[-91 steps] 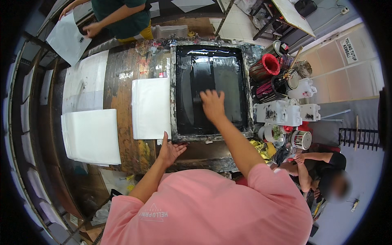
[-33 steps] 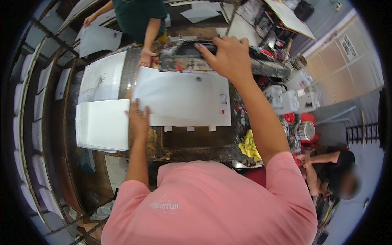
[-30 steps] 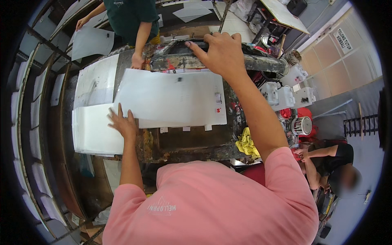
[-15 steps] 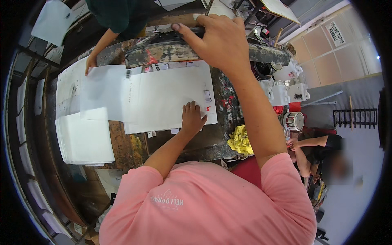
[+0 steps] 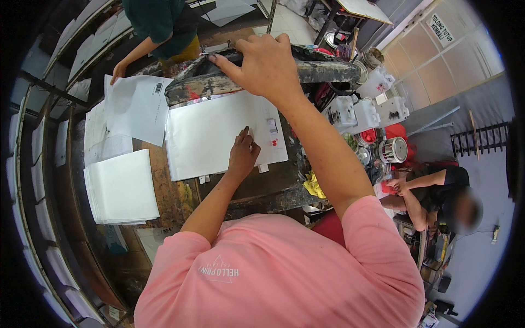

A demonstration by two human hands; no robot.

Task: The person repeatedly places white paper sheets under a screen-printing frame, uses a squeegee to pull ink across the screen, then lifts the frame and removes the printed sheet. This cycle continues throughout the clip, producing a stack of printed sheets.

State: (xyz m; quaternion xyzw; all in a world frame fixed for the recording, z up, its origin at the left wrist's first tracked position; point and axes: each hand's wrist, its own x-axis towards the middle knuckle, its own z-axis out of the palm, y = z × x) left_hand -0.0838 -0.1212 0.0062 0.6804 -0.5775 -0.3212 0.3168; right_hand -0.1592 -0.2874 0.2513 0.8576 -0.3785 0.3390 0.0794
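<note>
A white sheet (image 5: pixel 210 136) with a small red mark near its right end lies flat on the worn, paint-stained table. My left hand (image 5: pixel 243 153) rests on it, fingers apart and partly bent, holding nothing. Across the far edge of the sheet, a paint-crusted wooden frame (image 5: pixel 320 72) is tilted up. My right hand (image 5: pixel 269 66) grips its raised near bar, with the thumb to the left; the fingertips' undersides are hidden. At the far left, a co-worker's hand (image 5: pixel 118 71) holds a thin white printed sheet (image 5: pixel 139 106) beside the frame.
A stack of white sheets (image 5: pixel 123 186) lies at the table's left. Yellow cloth (image 5: pixel 314 186) sits at the right edge. White plastic jugs (image 5: pixel 365 113) and a paint can (image 5: pixel 393 150) stand to the right. Another person (image 5: pixel 432 191) sits farther right. Shelving (image 5: pixel 68 210) lines the left.
The co-worker has drawn the thin sheet left and away, off the white sheet on the table. My left hand has shifted slightly left, with its fingers more bent. My right hand still grips the frame.
</note>
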